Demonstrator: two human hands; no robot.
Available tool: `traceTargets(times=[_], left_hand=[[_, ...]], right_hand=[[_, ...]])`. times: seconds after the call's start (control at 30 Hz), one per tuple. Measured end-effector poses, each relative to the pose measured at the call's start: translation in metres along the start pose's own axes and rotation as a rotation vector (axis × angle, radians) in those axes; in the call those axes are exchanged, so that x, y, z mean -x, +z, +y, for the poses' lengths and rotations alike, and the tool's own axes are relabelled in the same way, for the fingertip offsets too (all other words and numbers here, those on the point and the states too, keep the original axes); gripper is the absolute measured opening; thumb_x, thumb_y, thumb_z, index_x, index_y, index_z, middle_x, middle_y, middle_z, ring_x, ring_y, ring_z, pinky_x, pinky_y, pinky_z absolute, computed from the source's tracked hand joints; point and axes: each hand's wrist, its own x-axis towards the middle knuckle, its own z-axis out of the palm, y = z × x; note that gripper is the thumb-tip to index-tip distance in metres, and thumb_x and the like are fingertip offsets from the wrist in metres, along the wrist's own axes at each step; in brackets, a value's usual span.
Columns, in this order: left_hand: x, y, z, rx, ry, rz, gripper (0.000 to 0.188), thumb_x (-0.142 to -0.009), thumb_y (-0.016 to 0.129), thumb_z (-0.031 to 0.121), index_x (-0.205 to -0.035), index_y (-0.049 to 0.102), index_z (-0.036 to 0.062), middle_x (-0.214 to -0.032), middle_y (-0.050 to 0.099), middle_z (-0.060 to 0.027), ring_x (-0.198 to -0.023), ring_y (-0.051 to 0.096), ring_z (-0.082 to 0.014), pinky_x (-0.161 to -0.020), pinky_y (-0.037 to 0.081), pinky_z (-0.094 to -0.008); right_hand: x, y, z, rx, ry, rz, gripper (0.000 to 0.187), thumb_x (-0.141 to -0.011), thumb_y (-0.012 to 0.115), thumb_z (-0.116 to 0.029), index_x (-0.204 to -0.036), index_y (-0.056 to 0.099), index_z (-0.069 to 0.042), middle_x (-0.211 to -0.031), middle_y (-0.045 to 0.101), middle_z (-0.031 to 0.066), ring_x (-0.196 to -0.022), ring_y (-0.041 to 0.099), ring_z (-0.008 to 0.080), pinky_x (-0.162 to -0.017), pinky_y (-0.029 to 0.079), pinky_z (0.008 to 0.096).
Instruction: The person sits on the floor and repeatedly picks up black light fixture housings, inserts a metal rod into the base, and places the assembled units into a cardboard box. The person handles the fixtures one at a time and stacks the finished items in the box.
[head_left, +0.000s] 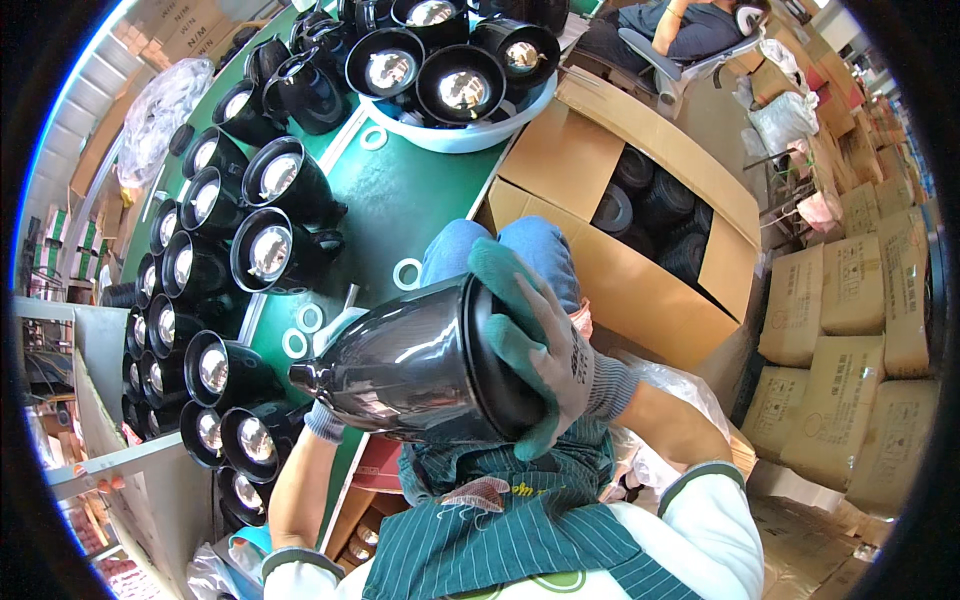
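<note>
Here in the room, green table (405, 200): long and crowded along its left, with a bare strip down the middle, probably left so small parts stay within reach.
Carton stack (822, 410): well to the right of the green table, piled high, presumably so the working side stays free.
Open carton (640, 300): just beside the table's right edge, flaps spread, so the black round parts (660, 215) inside look easy to lift out.
Pale basin (445, 138): at the table's far end, full of black jugs packed together, likely so they cannot roll.
Standing jugs (285, 180): grouped along the table's left side, mouths up, silvery insides showing; such close rows seem meant to save space.
Held jug (400, 360): raised above the table's near right edge, tipped almost onto its side, narrow end toward the table.
Right hand (552, 345): gloved, clasping the jug's wide end, fingers splayed over the black round cover (490, 380), apparently to press and steady it.
Left hand (340, 328): gloved, behind the narrow end, seemingly bearing weight; how its fingers close I cannot tell.
White rings (295, 343): lying loose and flat on the table's bare strip, some near the jug.
</note>
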Motion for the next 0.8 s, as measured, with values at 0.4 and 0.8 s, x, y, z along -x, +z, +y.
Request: traceTargets(times=[0.4,0.8], left_hand=[[-0.006,0.148,0.129,-1.375,0.82,0.08,0.032,-0.074,0.079,0.013,-0.102,0.074,-0.0011,-0.091,0.072,-0.0144,-0.082,0.073,-0.03,-0.078,0.056,-0.0358],[0.019,0.07,-0.02,-1.563,0.682,0.101,0.072,-0.077,0.079,0.015,-0.142,0.05,0.0005,-0.139,0.055,-0.0255,-0.124,0.056,-0.0476,-0.108,0.044,-0.055]], right_hand=[[0.03,-0.013,0.0,-1.002,0.985,0.525,0.059,-0.113,0.042,-0.031,-0.16,0.029,0.002,-0.163,0.037,0.0135,-0.15,0.036,0.0208,-0.126,0.024,0.0355],[-0.006,-0.08,0.005,-0.013,0.398,-0.361,0.098,-0.061,0.095,-0.045,-0.141,0.059,-0.003,-0.146,0.058,0.019,-0.135,0.057,0.0352,-0.114,0.045,0.0473]])
